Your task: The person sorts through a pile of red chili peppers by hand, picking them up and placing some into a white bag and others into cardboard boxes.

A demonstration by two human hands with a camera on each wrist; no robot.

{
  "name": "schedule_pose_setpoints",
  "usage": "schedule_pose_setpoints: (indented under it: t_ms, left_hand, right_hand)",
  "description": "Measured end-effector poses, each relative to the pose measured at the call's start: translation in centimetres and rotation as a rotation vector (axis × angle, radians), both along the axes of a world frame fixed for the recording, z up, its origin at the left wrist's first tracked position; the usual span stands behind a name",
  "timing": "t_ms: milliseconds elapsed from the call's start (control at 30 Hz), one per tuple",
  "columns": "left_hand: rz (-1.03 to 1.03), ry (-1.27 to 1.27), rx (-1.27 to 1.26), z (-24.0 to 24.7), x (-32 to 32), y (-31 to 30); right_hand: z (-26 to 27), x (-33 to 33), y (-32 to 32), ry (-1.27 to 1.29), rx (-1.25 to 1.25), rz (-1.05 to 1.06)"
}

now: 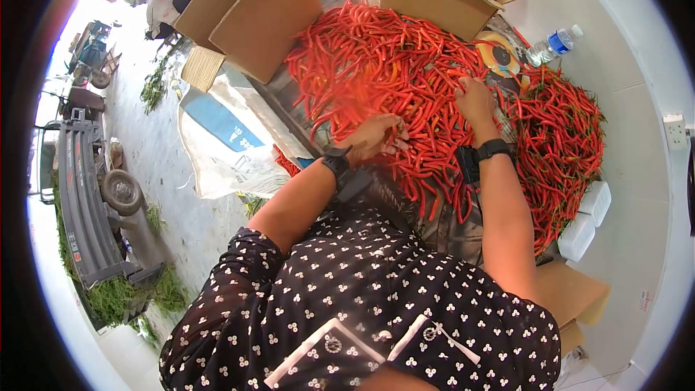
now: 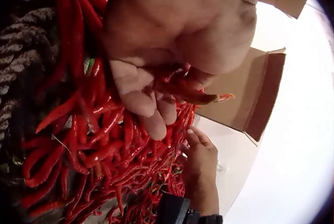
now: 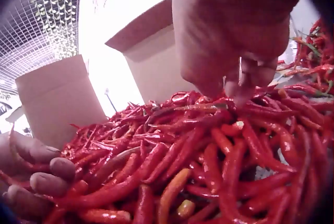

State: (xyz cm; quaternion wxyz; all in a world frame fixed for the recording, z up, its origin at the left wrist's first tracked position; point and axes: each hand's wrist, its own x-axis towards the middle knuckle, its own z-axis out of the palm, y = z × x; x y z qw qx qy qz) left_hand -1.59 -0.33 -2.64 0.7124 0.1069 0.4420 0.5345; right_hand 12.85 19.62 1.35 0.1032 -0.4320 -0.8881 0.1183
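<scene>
A wide heap of red chili peppers lies between and beyond both hands. My left hand is palm up low over the near side of the heap, its fingers curled around a few red chilies; one brownish-red tip sticks out past the thumb. Farther right, my right hand reaches down to the heap with bent fingers, fingertips right at the peppers. I cannot tell whether it pinches one. Beside the right forearm is a second pile of chilies with green stems.
Two cardboard boxes stand behind the heap, a left one and a right one holding chilies. A water bottle lies by the wall. White plastic containers sit right, a white sack left. Outside stands a cart.
</scene>
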Motion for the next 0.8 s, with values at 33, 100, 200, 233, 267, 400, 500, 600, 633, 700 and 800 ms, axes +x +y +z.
schedule_pose_setpoints:
  t_ms: [33, 100, 200, 233, 267, 400, 500, 600, 633, 700, 800]
  left_hand:
    - [0.001, -0.020, 0.002, 0.1, -0.1, -0.1]
    - [0.003, -0.040, -0.002, 0.3, -0.2, -0.4]
    - [-0.025, -0.080, 0.053, 0.7, 0.0, -0.5]
    - [-0.034, -0.025, 0.029, 0.9, 0.1, -0.4]
    - [-0.043, 0.032, 0.009, 1.2, 0.2, -0.2]
    - [-0.076, 0.044, 0.042, 0.6, -0.2, -0.1]
    - [-0.083, 0.058, 0.015, 0.9, -0.2, -0.1]
    - [-0.089, 0.087, 0.019, 1.0, -0.1, 0.0]
    - [-0.080, 0.093, 0.025, 0.8, -0.1, 0.0]
    - [-0.065, 0.099, 0.034, 0.7, 0.0, 0.0]
    - [-0.043, 0.080, 0.038, 0.6, 0.1, -0.3]
  right_hand:
    - [-0.4, -0.4, 0.2, -0.102, 0.032, -0.008]
    - [-0.9, -1.1, 0.1, -0.125, 0.020, -0.026]
    - [-1.2, -1.5, -0.3, -0.144, -0.012, -0.068]
    - [-1.1, -1.4, -0.3, -0.138, -0.033, -0.085]
    - [-1.0, -1.3, -0.4, -0.138, -0.031, -0.091]
    - [-0.6, 0.1, -1.5, -0.081, -0.184, -0.074]
    - [-0.9, 0.7, -2.3, -0.070, -0.075, -0.009]
    - [-0.6, 0.6, -3.4, -0.106, -0.013, 0.048]
    - [-0.5, 0.5, -3.5, -0.140, -0.019, 0.071]
    - [-0.5, 0.5, -3.6, -0.159, -0.012, 0.078]
    - [-0.5, 0.6, -4.1, -0.199, -0.016, 0.097]
